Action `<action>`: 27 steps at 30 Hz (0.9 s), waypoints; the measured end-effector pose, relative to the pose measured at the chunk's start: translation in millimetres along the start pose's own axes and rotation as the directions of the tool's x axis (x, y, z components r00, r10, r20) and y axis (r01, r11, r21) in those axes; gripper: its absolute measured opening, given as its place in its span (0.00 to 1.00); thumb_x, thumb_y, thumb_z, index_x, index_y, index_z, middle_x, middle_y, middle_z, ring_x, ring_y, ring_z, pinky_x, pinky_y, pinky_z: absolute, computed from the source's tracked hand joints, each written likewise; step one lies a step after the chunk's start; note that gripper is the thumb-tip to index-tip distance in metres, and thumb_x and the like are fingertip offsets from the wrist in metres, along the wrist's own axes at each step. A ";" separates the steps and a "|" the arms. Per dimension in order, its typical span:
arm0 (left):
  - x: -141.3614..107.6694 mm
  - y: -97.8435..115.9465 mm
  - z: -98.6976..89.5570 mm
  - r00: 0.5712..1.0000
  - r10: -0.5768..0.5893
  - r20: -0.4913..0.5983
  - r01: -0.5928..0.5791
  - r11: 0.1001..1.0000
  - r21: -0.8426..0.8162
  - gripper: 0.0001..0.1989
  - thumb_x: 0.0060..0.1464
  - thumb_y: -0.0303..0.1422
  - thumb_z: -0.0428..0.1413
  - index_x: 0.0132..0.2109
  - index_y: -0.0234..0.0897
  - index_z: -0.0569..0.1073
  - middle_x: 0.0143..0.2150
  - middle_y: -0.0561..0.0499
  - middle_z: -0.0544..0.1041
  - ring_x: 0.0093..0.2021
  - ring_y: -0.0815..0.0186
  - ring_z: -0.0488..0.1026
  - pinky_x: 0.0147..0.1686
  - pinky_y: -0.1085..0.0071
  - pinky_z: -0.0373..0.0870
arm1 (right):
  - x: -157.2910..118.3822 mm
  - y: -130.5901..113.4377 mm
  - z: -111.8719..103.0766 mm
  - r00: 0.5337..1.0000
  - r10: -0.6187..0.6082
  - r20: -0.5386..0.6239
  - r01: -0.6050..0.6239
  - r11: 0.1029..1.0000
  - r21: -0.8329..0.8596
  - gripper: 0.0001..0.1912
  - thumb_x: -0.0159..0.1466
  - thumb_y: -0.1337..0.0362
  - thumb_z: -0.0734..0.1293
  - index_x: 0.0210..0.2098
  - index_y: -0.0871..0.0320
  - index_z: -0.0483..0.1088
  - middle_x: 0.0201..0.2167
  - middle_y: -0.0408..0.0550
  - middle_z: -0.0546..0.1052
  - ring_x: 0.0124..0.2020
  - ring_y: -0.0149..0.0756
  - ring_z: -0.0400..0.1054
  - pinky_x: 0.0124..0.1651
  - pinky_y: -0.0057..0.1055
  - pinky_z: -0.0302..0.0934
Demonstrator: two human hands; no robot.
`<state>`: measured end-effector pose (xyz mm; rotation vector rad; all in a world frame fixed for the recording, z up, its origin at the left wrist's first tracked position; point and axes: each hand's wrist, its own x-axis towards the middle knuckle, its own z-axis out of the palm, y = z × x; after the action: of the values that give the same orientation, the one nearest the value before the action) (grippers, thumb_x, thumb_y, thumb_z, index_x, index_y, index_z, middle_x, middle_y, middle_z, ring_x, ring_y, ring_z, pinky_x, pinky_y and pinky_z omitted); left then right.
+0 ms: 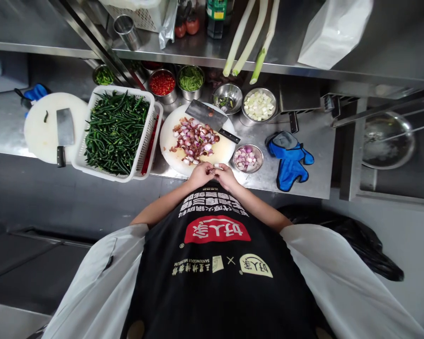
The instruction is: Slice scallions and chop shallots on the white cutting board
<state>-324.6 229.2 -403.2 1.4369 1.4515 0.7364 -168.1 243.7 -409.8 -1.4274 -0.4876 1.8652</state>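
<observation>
My left hand (201, 174) and my right hand (226, 177) meet at the near edge of a round white cutting board (169, 141). Their fingers are closed in a pinch around a small shallot (213, 171), mostly hidden by the fingertips. A pile of shallots (194, 139), some with brown skin and loose peel among them, lies on the board just beyond my hands. Behind the pile rests a cleaver (207, 114), its black handle pointing right. To the right of my right hand stands a metal bowl of peeled shallots (248, 159).
Left is a white basket of green chilies (116, 134), then another board (38, 127) with a second cleaver (65, 127). Bowls of chopped red chilies (162, 84), green pieces (191, 78) and white cubes (259, 105) stand behind. Blue gloves (290, 160) lie right. Leeks (247, 42) overhang the shelf.
</observation>
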 end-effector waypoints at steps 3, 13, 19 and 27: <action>0.4 -0.8 1.5 1.000 -0.020 -0.006 0.021 0.999 0.049 0.09 0.51 0.27 0.65 0.41 0.38 0.80 0.39 0.49 0.81 0.39 0.62 0.77 0.45 0.65 0.76 | 2.4 1.5 0.4 0.997 0.071 0.005 -0.071 0.995 0.072 0.18 0.46 0.76 0.71 0.34 0.53 0.69 0.26 0.38 0.78 0.31 0.34 0.76 0.33 0.27 0.73; 4.6 -31.5 -19.2 0.867 -0.492 0.074 0.415 0.632 -0.655 0.05 0.46 0.36 0.56 0.30 0.38 0.72 0.30 0.47 0.75 0.27 0.65 0.69 0.26 0.69 0.68 | 39.2 -23.4 -58.1 0.980 0.017 -0.201 0.009 0.992 0.125 0.15 0.47 0.77 0.68 0.28 0.53 0.64 0.28 0.43 0.79 0.30 0.33 0.75 0.34 0.28 0.76; -0.5 -80.1 -54.6 0.773 -0.539 -0.335 0.378 0.816 -0.438 0.13 0.49 0.39 0.62 0.30 0.42 0.65 0.25 0.55 0.69 0.26 0.68 0.64 0.28 0.72 0.61 | 71.0 -30.9 -109.9 0.837 -0.296 -0.460 0.252 0.955 -0.157 0.19 0.49 0.69 0.75 0.31 0.50 0.61 0.30 0.41 0.76 0.36 0.39 0.77 0.43 0.41 0.78; 7.4 -94.4 -57.3 0.868 -0.302 -0.393 0.403 0.893 0.203 0.10 0.56 0.38 0.68 0.39 0.41 0.76 0.45 0.45 0.80 0.42 0.57 0.77 0.42 0.66 0.67 | 65.4 -9.7 -121.6 0.752 -0.500 -0.430 0.242 0.816 -0.526 0.16 0.55 0.62 0.71 0.42 0.54 0.68 0.45 0.51 0.79 0.51 0.46 0.76 0.59 0.48 0.72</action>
<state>-414.5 234.7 -467.7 1.2202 2.1063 0.5861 -58.6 282.8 -484.9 -1.9030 -0.8668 0.9637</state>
